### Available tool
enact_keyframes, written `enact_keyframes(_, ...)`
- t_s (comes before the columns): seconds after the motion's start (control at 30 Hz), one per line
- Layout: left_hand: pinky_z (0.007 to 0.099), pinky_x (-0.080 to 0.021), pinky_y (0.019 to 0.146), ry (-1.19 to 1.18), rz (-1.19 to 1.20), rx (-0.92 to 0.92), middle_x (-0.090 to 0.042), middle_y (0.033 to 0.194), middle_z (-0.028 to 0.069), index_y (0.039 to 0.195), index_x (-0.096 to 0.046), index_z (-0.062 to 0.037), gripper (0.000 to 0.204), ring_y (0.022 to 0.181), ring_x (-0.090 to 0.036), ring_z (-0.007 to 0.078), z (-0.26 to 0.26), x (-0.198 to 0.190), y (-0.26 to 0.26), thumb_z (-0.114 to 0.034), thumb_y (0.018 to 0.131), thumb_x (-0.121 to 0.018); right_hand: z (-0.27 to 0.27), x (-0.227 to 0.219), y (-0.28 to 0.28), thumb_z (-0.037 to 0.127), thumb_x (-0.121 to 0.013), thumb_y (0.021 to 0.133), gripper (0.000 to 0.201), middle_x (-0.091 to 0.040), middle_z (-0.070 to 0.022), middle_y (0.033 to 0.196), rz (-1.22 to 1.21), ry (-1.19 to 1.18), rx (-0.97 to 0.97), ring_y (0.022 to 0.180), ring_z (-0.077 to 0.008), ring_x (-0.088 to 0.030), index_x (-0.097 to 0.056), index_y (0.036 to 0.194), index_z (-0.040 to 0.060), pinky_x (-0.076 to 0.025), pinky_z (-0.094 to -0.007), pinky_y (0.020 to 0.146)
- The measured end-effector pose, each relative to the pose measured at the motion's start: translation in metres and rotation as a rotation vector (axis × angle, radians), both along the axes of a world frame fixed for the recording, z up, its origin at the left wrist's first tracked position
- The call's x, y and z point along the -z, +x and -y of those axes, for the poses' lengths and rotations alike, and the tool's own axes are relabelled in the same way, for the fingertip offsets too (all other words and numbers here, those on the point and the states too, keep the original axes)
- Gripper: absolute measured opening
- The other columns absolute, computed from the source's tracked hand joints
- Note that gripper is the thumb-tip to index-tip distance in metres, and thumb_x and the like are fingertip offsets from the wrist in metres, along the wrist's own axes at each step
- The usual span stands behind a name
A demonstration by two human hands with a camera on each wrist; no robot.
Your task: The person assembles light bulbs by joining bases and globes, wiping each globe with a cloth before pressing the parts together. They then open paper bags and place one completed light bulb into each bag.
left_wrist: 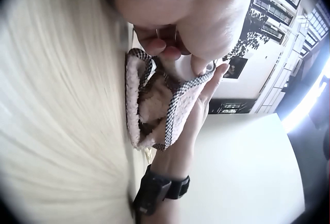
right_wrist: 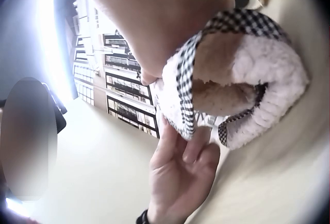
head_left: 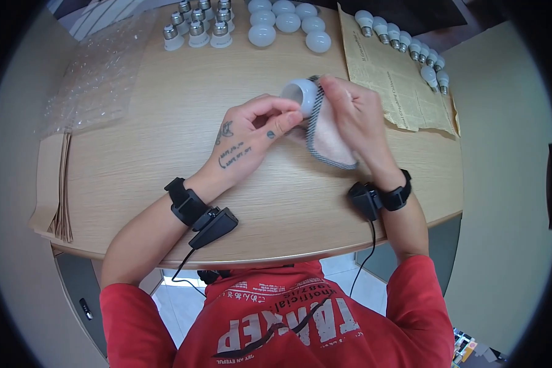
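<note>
A hollow white bulb cover [head_left: 298,94] is held between both hands above the table, its open rim facing left. The left hand [head_left: 256,126] pinches the rim with fingers and thumb. The right hand [head_left: 360,115] grips a pink fluffy cloth [head_left: 331,136] with a black-and-white checked edge, wrapped against the cover's right side. In the left wrist view the cloth [left_wrist: 178,112] hangs in a fold below the left fingers. The right wrist view shows the cloth [right_wrist: 268,74] curled under the right hand, with the left hand [right_wrist: 183,183] beyond; the cover is mostly hidden there.
Several bulb bases [head_left: 198,34] stand at the back left, beside several white domes [head_left: 287,23]. Whole bulbs [head_left: 394,35] lie along brown paper [head_left: 383,80] at the back right. Bubble wrap [head_left: 98,80] and folded cardboard [head_left: 53,184] lie at the left.
</note>
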State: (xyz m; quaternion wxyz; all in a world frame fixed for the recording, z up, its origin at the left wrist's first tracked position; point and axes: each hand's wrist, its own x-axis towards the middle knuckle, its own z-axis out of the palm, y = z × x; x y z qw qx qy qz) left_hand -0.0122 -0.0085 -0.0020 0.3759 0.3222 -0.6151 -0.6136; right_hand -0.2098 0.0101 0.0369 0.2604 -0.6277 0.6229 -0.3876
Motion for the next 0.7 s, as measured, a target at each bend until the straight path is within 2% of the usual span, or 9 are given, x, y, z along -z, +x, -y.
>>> enact_keyframes(0.07, 0.0198, -0.035, 0.056, 0.105, -0.079, -0.044, -0.055, 0.072, -0.0046, 0.110, -0.066, -0.0033, 0.022, 0.061, -0.045, 0.0032, 0.003, 0.002, 0.000, -0.020, 0.095, -0.066, 0.002, -0.011, -0.012, 0.037, -0.064, 0.093, 0.038, -0.068, -0.0157, 0.076, -0.272, 0.029, 0.009, 0.065, -0.0213, -0.065, -0.074, 0.086, 0.0013, -0.047, -0.0324, 0.058)
enact_keyframes(0.1, 0.0198, -0.035, 0.056, 0.136, -0.113, -0.049, -0.054, 0.071, -0.0047, 0.110, -0.065, -0.0035, 0.023, 0.061, -0.045, 0.0032, 0.005, 0.002, 0.000, -0.021, 0.095, -0.065, 0.001, -0.010, -0.018, 0.034, -0.066, 0.091, 0.035, -0.065, -0.0184, 0.073, -0.304, 0.026, -0.012, 0.063, -0.0295, -0.062, -0.074, 0.084, 0.0008, -0.047, -0.0357, 0.058)
enact_keyframes(0.2, 0.0198, -0.035, 0.055, 0.210, -0.178, -0.049, -0.053, 0.070, -0.0044, 0.110, -0.063, -0.0042, 0.024, 0.060, -0.046, 0.0034, 0.008, 0.001, 0.001, -0.024, 0.097, -0.063, 0.002, -0.009, -0.039, 0.029, -0.070, 0.087, 0.028, -0.064, -0.0166, 0.072, -0.470, 0.007, -0.110, 0.063, -0.0305, -0.060, -0.074, 0.087, 0.0008, -0.047, -0.0376, 0.061)
enact_keyframes(0.4, 0.0190, -0.037, 0.055, 0.265, -0.200, -0.017, -0.056, 0.077, -0.0026, 0.107, -0.060, -0.0051, 0.022, 0.062, -0.049, 0.0040, 0.009, 0.003, 0.000, -0.026, 0.100, -0.058, -0.003, -0.015, -0.058, 0.024, -0.076, 0.078, 0.026, -0.065, -0.0141, 0.090, -0.716, 0.002, -0.077, 0.087, -0.0308, -0.060, -0.076, 0.092, 0.0024, -0.048, -0.0396, 0.079)
enact_keyframes(0.5, 0.0187, -0.038, 0.055, 0.283, -0.202, -0.002, -0.057, 0.079, -0.0021, 0.106, -0.060, -0.0058, 0.021, 0.064, -0.051, 0.0043, 0.008, 0.002, 0.000, -0.026, 0.101, -0.056, -0.009, -0.017, -0.056, 0.027, -0.078, 0.077, 0.033, -0.066, -0.0141, 0.098, -0.833, -0.006, -0.009, 0.097, -0.0322, -0.060, -0.075, 0.097, 0.0016, -0.048, -0.0406, 0.087)
enact_keyframes(0.6, 0.0186, -0.039, 0.055, 0.282, -0.213, 0.007, -0.058, 0.080, -0.0020, 0.105, -0.060, -0.0064, 0.021, 0.064, -0.053, 0.0044, 0.008, 0.002, 0.000, -0.027, 0.101, -0.055, -0.009, -0.012, -0.062, 0.029, -0.079, 0.075, 0.042, -0.066, -0.0162, 0.105, -0.927, -0.153, 0.058, 0.099, -0.0325, -0.060, -0.073, 0.104, -0.0004, -0.048, -0.0408, 0.088)
enact_keyframes(0.7, 0.0186, -0.039, 0.054, 0.276, -0.220, 0.023, -0.060, 0.080, -0.0019, 0.104, -0.060, -0.0066, 0.021, 0.064, -0.053, 0.0043, 0.009, 0.003, -0.001, -0.026, 0.101, -0.055, -0.008, -0.016, -0.052, 0.029, -0.080, 0.075, 0.049, -0.064, -0.0176, 0.115, -0.901, -0.309, 0.193, 0.102, -0.0333, -0.060, -0.068, 0.112, -0.0007, -0.047, -0.0414, 0.089)
